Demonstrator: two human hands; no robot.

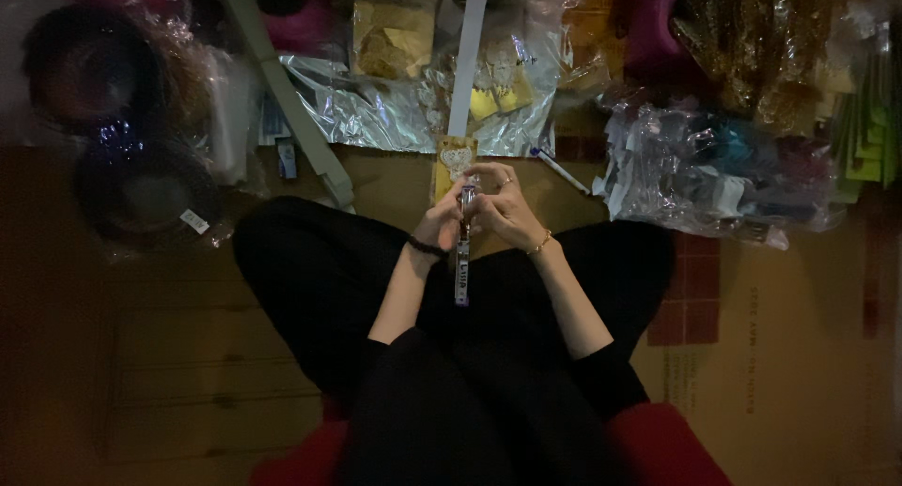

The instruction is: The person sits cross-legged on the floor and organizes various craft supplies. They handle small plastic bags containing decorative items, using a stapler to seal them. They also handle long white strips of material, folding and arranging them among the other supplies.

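Though slim, metallic tool (461, 265) between hands (440, 227) (508, 210)

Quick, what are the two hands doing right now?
Left hand: closed around the long narrow tool.
Right hand: fingers curled on the top of the same tool.

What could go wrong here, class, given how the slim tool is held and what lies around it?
Both hands, left hand and right hand, pinch the slim silver stapler-like tool close together, so fingers might get nipped. Dim light hides detail. The white pen and crinkled clear plastic bags nearby could be knocked.
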